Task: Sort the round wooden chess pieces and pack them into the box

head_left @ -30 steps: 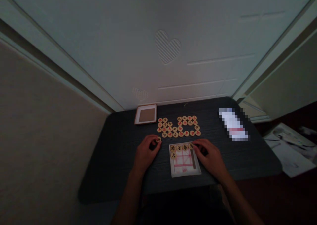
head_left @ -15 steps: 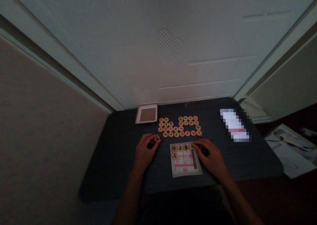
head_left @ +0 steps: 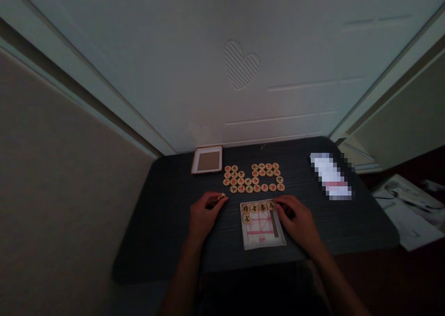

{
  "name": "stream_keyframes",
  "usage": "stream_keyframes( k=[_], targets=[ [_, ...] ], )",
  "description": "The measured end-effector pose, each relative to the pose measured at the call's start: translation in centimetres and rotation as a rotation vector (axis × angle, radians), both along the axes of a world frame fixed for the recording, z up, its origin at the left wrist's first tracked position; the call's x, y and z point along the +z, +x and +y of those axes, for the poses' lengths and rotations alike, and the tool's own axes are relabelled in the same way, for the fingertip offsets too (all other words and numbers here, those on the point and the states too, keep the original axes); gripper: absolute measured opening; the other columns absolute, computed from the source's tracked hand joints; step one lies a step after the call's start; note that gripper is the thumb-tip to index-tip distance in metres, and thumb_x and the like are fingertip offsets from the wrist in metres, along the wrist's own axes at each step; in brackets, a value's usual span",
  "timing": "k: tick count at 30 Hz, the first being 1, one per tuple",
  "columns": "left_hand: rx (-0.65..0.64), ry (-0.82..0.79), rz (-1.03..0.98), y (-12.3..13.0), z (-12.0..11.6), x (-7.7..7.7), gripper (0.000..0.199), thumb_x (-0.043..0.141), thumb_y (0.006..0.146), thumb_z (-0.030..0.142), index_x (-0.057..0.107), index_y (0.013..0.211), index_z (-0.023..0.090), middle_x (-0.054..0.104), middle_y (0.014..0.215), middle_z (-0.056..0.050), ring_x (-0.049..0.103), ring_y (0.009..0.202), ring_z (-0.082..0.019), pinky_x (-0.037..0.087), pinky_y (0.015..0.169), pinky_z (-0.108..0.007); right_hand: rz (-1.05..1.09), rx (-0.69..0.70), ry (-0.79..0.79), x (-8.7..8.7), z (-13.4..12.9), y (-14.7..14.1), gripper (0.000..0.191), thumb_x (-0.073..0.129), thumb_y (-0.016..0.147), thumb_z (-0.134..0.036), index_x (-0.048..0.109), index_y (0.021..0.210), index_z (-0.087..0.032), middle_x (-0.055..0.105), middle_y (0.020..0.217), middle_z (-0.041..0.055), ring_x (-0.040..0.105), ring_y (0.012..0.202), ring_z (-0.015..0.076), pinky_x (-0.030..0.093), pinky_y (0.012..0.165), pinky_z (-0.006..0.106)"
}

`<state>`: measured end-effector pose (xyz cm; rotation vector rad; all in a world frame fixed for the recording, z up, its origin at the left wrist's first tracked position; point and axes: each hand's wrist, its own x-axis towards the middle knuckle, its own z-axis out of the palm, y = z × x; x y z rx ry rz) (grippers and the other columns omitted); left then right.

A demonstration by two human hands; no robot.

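My left hand [head_left: 205, 214] pinches a round wooden piece [head_left: 221, 196], now tilted, just left of the open white box. Several round pieces with black characters lie in the box [head_left: 246, 244]: a row along its far edge and one piece [head_left: 246, 218] below the row's left end. My right hand [head_left: 295, 218] is at the box's far right corner, its fingers on the last piece of the row [head_left: 270, 206]. Beyond the box, more round pieces [head_left: 241, 181] with red or black characters lie in rows on the dark table.
A box lid [head_left: 208, 161] with a brown inside lies at the table's back left. On the right of the dark table [head_left: 156, 218] is a blurred-out white object [head_left: 330, 174]. A pale door stands behind, and white boxes with cables [head_left: 413, 200] are at the far right.
The piece in my left hand has turned from showing its face to a more edge-on tilt. My right hand stays at the box corner. The whole view has shifted slightly.
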<state>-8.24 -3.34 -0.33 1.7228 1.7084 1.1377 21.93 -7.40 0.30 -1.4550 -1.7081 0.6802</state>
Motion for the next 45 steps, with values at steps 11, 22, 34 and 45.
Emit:
stream_keyframes(
  k=[11,22,34,45],
  targets=[
    [-0.03,-0.084,-0.127,0.0,0.0,0.0,0.023,0.073,0.085,0.043,0.069,0.09,0.021,0.079,0.088,-0.003,0.077,0.082,-0.021,0.064,0.078,-0.035,-0.016,0.001,0.009,-0.2,0.0,0.0,0.02,0.058,0.097,-0.032,0.071,0.109,-0.024,0.071,0.106,0.006,0.067,0.085,0.0182,0.055,0.077,0.03],
    [-0.058,-0.047,-0.24,-0.2,0.1,-0.7,0.021,0.065,0.094,0.038,0.062,0.104,0.019,0.078,0.094,-0.006,0.077,0.09,-0.022,0.064,0.081,-0.038,-0.021,-0.03,0.036,-0.7,0.0,-0.1,0.02,0.06,0.095,-0.035,0.071,0.106,-0.023,0.071,0.099,0.0062,0.065,0.075,0.017,0.055,0.068,0.029],
    [-0.274,0.183,-0.062,1.3,-0.6,0.3,0.013,0.063,0.095,0.023,0.07,0.105,0.023,0.073,0.102,-0.005,0.072,0.095,-0.019,0.061,0.087,-0.033,-0.098,-0.094,0.106,-1.1,-0.2,-0.7,0.02,0.058,0.095,-0.029,0.07,0.109,-0.024,0.07,0.111,0.0087,0.069,0.094,0.0213,0.058,0.081,0.033],
    [-0.346,0.109,-0.228,2.8,-2.1,0.4,0.006,0.069,0.092,0.025,0.071,0.097,0.022,0.075,0.09,-0.002,0.074,0.076,-0.015,0.061,0.073,-0.025,-0.149,-0.08,0.051,-0.8,-0.3,-0.9,0.022,0.057,0.095,-0.03,0.07,0.112,-0.025,0.071,0.106,0.0064,0.069,0.087,0.0196,0.059,0.077,0.031]
  ],
)
